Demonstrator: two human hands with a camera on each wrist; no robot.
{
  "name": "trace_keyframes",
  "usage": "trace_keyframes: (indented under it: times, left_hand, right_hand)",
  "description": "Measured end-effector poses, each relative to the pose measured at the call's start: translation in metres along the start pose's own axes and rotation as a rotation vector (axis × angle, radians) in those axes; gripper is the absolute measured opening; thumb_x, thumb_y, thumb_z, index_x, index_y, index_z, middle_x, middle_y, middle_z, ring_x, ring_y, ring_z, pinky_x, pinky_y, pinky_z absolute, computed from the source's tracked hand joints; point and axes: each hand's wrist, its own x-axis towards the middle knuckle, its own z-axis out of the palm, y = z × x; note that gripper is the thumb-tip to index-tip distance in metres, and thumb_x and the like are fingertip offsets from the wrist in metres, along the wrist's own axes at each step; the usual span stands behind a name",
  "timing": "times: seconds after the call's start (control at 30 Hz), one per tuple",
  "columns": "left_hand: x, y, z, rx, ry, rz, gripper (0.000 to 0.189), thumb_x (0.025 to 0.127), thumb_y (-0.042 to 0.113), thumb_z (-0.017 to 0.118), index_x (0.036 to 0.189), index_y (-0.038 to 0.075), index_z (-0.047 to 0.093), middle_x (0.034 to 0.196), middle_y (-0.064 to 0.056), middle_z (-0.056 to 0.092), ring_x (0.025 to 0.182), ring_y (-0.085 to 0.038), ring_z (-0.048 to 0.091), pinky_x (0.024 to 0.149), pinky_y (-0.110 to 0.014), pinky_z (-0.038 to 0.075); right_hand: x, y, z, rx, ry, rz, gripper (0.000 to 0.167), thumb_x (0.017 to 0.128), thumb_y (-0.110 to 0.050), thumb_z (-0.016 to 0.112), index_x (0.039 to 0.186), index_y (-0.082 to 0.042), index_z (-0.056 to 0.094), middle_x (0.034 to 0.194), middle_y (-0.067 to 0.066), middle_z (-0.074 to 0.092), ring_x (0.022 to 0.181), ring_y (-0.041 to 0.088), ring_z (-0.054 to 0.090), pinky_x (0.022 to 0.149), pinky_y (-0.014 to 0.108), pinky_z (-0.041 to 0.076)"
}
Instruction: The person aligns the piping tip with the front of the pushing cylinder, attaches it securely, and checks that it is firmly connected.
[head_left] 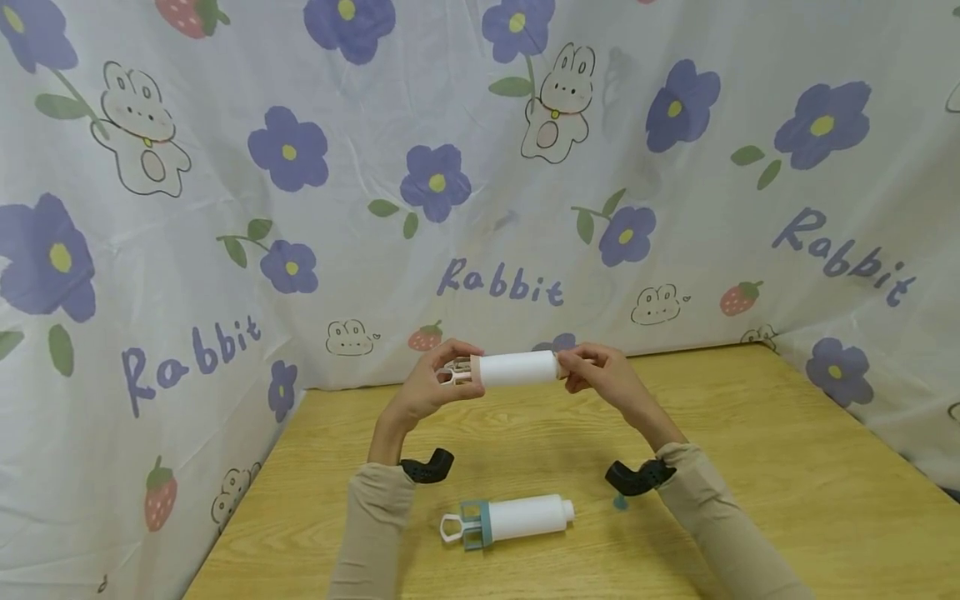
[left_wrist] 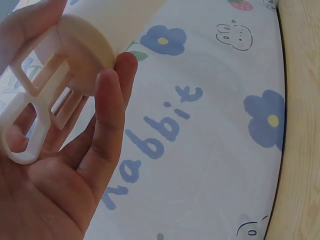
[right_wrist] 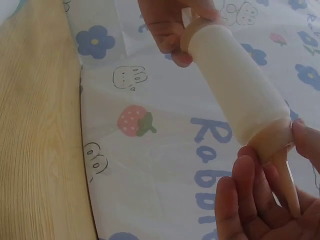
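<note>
A white piping syringe [head_left: 517,368] with beige end parts is held level above the table. My left hand [head_left: 422,390] grips its beige handle end, fingers and thumb round the collar. In the left wrist view the plunger's loop handle [left_wrist: 27,131] lies by the palm. At the other end, my right hand [head_left: 611,382] pinches the beige nozzle cap between thumb and fingers. A tapered beige nozzle [right_wrist: 286,185] points into that palm in the right wrist view. Below, a second piping syringe [head_left: 527,517], white with a teal collar, lies on the table.
A small teal piece [head_left: 620,502] lies on the wooden table [head_left: 750,467], partly hidden by the black wrist mount [head_left: 636,477]. A second black mount [head_left: 429,467] sits on the left wrist. A rabbit-and-flower curtain [head_left: 502,233] hangs behind the table.
</note>
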Motion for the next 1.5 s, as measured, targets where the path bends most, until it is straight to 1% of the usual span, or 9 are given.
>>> trace_keyframes:
  times: [0.17,0.3,0.4,0.6,0.83,0.97,1.13,1.33,1.5]
  left_hand:
    - [0.001,-0.001,0.001,-0.007,-0.004,-0.005,0.05,0.086,0.015,0.076,0.132,0.008,0.058,0.132,-0.011,0.059,0.11,-0.024,0.058,0.09,-0.041,0.048]
    - [0.003,-0.003,0.002,-0.079,-0.008,-0.035,0.051,0.088,0.015,0.073,0.135,0.004,0.055,0.132,-0.014,0.058,0.103,-0.024,0.065,0.083,-0.038,0.056]
    - [0.003,-0.005,0.002,-0.123,-0.006,-0.051,0.051,0.089,0.012,0.071,0.135,0.003,0.054,0.131,-0.014,0.058,0.096,-0.026,0.069,0.078,-0.035,0.057]
    - [0.003,-0.004,0.005,-0.092,-0.002,-0.048,0.049,0.087,0.013,0.075,0.132,0.007,0.058,0.132,-0.014,0.058,0.109,-0.025,0.061,0.082,-0.038,0.055]
    - [0.004,-0.005,0.01,-0.067,-0.007,-0.03,0.05,0.084,0.013,0.078,0.13,0.009,0.059,0.135,-0.013,0.058,0.11,-0.025,0.058,0.089,-0.04,0.05]
    - [0.004,-0.005,0.009,-0.081,-0.011,-0.036,0.05,0.086,0.015,0.076,0.131,0.007,0.058,0.135,-0.014,0.058,0.112,-0.025,0.058,0.086,-0.04,0.053]
    - [0.006,-0.005,0.009,-0.125,-0.008,-0.066,0.047,0.088,0.012,0.074,0.132,0.009,0.058,0.133,-0.013,0.057,0.106,-0.024,0.063,0.079,-0.035,0.058]
    - [0.006,-0.005,0.01,-0.149,-0.039,-0.078,0.047,0.09,0.011,0.071,0.134,0.005,0.055,0.132,-0.013,0.057,0.101,-0.025,0.067,0.078,-0.035,0.058]
    - [0.006,-0.006,0.012,-0.152,-0.049,-0.076,0.047,0.09,0.013,0.072,0.133,0.006,0.056,0.132,-0.012,0.056,0.105,-0.023,0.065,0.08,-0.035,0.058]
  right_hand:
    - [0.0,-0.003,-0.003,-0.006,-0.047,0.039,0.043,0.1,-0.038,0.059,0.117,0.001,0.066,0.1,0.013,0.07,0.081,0.021,0.068,0.079,0.036,0.06]
    - [-0.002,-0.005,-0.007,-0.039,-0.115,-0.031,0.042,0.102,-0.03,0.059,0.135,-0.004,0.056,0.121,0.021,0.063,0.095,0.02,0.069,0.085,0.044,0.059]
    - [-0.003,-0.006,-0.009,-0.036,-0.158,-0.091,0.044,0.1,-0.022,0.062,0.139,-0.005,0.052,0.13,0.023,0.059,0.103,0.022,0.068,0.087,0.047,0.057]
    - [-0.003,-0.003,-0.01,-0.044,-0.134,-0.089,0.035,0.099,-0.025,0.063,0.126,-0.003,0.062,0.111,0.015,0.067,0.097,0.031,0.068,0.083,0.034,0.059]
    - [-0.001,-0.003,-0.008,0.033,-0.104,0.041,0.046,0.103,-0.038,0.054,0.112,0.006,0.064,0.089,0.008,0.068,0.075,0.019,0.069,0.077,0.041,0.061]
    - [0.0,-0.006,-0.009,-0.011,-0.122,0.053,0.048,0.104,-0.04,0.052,0.122,0.004,0.062,0.101,0.018,0.068,0.082,0.022,0.069,0.078,0.041,0.061]
    - [-0.003,-0.01,-0.014,-0.053,-0.182,-0.031,0.043,0.101,-0.027,0.06,0.136,-0.004,0.051,0.123,0.024,0.059,0.101,0.03,0.067,0.084,0.038,0.059]
    - [-0.002,-0.007,-0.015,-0.084,-0.178,-0.018,0.033,0.101,-0.028,0.061,0.118,0.0,0.062,0.102,0.016,0.067,0.086,0.029,0.068,0.076,0.036,0.06]
    - [-0.001,-0.007,-0.014,-0.102,-0.166,0.046,0.042,0.103,-0.037,0.055,0.109,0.003,0.065,0.088,0.013,0.067,0.071,0.02,0.065,0.068,0.034,0.059]
